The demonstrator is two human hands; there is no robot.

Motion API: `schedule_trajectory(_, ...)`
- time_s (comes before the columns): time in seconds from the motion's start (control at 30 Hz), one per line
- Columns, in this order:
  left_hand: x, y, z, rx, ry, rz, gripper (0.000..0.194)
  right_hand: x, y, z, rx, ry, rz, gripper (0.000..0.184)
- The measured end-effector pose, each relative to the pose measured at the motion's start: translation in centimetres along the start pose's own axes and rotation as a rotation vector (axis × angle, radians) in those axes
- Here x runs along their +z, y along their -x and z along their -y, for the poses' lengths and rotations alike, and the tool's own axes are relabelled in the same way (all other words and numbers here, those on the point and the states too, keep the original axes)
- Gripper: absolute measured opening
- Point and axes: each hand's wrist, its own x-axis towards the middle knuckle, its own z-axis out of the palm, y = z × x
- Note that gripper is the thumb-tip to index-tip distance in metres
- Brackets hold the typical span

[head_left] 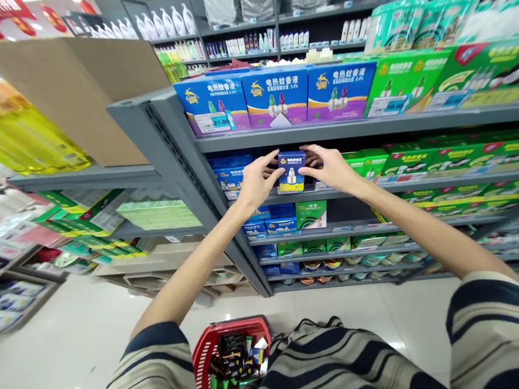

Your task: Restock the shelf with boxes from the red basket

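Note:
A small blue box of electric mosquito liquid (pixel 291 173) stands on the grey metal store shelf (pixel 378 188), lifted slightly at the front or resting at its edge. My left hand (pixel 257 182) grips its left side and my right hand (pixel 328 171) grips its right side, with fingers reaching behind it. Similar blue boxes (pixel 231 176) stand to the left of my left hand. Green boxes (pixel 362 163) stand to the right of my right hand.
Larger blue cartons (pixel 276 98) and green cartons (pixel 489 74) fill the shelf above. A grey upright post (pixel 178 159) stands left of my hands. A red basket (pixel 233 362) full of small packages sits low by my striped shirt, above a tiled floor.

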Motion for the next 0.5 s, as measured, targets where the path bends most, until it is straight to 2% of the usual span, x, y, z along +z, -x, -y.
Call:
schedule_trajectory(0.17, 0.3, 0.0, 0.4, 0.087, -0.068, 0.010, 0.060, -0.2, -0.8, -0.4, -0.053, 0.182, 0.011, 0.069)
schedule_trajectory(0.33, 0.6, -0.8, 0.9, 0.091, -0.081, 0.012, 0.054, 0.2, -1.5, -1.7, -0.105, 0.289, 0.016, 0.067)
schedule_trajectory(0.5, 1.6, -1.3, 2.4, 0.104, -0.107, 0.038, 0.051, 0.6, -1.6, -1.7, -0.052, 0.582, 0.053, 0.070)
